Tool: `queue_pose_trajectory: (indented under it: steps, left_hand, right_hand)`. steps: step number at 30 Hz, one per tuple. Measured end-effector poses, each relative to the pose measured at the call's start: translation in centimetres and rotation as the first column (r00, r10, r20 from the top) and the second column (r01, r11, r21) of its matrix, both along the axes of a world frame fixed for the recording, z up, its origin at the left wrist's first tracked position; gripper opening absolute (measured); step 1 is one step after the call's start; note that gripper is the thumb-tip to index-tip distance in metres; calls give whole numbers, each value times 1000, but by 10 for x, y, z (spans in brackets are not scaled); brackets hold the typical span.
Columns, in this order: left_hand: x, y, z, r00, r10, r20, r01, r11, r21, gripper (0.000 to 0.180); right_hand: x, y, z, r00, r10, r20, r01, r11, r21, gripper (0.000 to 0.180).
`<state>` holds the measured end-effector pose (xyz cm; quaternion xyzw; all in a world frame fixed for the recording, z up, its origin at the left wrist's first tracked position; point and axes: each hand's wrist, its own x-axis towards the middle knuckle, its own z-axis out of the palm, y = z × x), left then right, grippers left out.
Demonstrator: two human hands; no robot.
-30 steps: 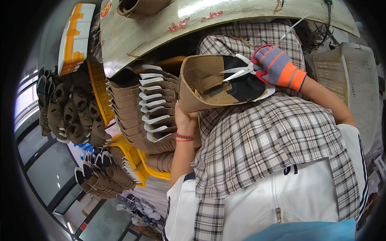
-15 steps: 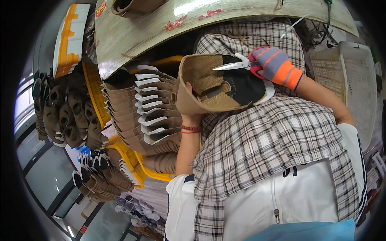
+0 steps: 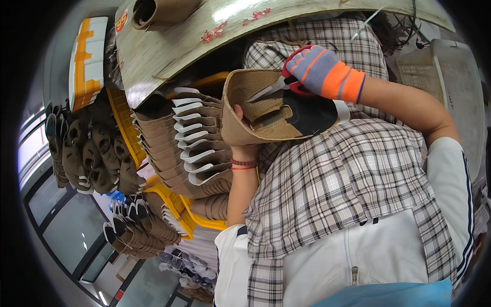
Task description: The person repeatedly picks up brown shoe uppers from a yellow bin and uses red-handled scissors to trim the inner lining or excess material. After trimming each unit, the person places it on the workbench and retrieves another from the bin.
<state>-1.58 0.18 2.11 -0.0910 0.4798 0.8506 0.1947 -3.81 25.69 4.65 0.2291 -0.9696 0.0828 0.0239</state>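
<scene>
Over my lap is a tan shoe upper (image 3: 240,128), its hollow side turned up, with mesh lining, a black patch and a white edge at the right end. My left hand (image 3: 244,150) grips its left part from below; a fingertip shows inside the rim, the other fingers are hidden behind it. A striped grey and orange glove covers my right hand (image 3: 327,74), which is closed around red-handled scissors (image 3: 273,88). Their blades point down and left into the hollow of the upper, near the mesh lining. Whether the tips touch it I cannot tell.
Left of the upper, a row of stacked tan uppers (image 3: 163,146) with white edges sits by yellow crates (image 3: 174,204). A wooden table (image 3: 179,56) spans the far side, bearing another brown piece (image 3: 163,11). Dark brown shoes (image 3: 89,153) hang farther left; a pale basket (image 3: 460,102) stands right.
My right hand has moved left and slightly up with the scissors, and the blades now reach deeper into the upper. My left hand keeps its hold.
</scene>
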Motion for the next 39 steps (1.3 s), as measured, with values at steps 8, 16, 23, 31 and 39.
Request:
queue_pose_trajectory:
  steps: [8,16,23,31,39]
  left_hand:
    - [-1,4,7,996,15,-84,-22,997,-80,54]
    - [-14,-22,5,993,84,-83,-81,996,36,42]
    - [10,-73,14,875,-253,413,314,945,-87,33]
    - [23,-79,2,903,-287,321,337,935,-113,30]
    - [23,-84,4,907,-315,278,379,899,-218,26]
  right_hand:
    - [1,5,21,998,57,-22,-59,989,-134,35]
    - [4,28,9,978,-98,184,143,958,-247,29]
    - [51,20,35,819,-22,573,75,995,-69,38]
    - [40,-3,35,792,136,595,-190,981,29,33]
    - [40,9,34,869,78,489,-78,997,-20,31]
